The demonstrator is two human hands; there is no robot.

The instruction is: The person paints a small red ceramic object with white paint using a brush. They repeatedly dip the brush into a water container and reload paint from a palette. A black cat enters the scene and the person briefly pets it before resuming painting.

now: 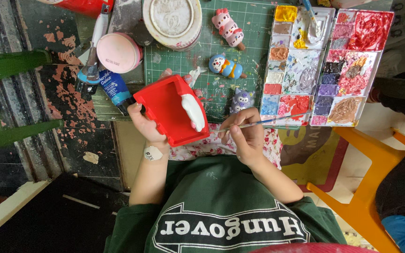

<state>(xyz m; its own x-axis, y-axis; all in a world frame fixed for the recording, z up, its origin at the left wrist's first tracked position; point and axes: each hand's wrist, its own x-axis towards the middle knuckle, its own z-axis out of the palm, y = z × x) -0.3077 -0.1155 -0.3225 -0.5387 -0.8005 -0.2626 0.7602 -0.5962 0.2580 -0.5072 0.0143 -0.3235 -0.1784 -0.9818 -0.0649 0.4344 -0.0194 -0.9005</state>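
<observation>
My left hand (147,125) grips a red-painted, flat plaster piece (168,110) with a white raised part (193,111) along its right side, tilted up over my lap. To its right my right hand (245,136) pinches a thin paintbrush (268,121). The brush tip sits close to the red piece's right edge and the handle points toward the paint palette (325,65). Both hands hover at the near edge of the green cutting mat (254,35).
On the mat lie a pink-white figurine (228,27), a blue one (226,66) and a purple one (242,100). A pink round lid (117,52), blue paint tube (114,87) and white round dish (172,18) sit left. A green stool (3,100) stands left, an orange chair (369,187) right.
</observation>
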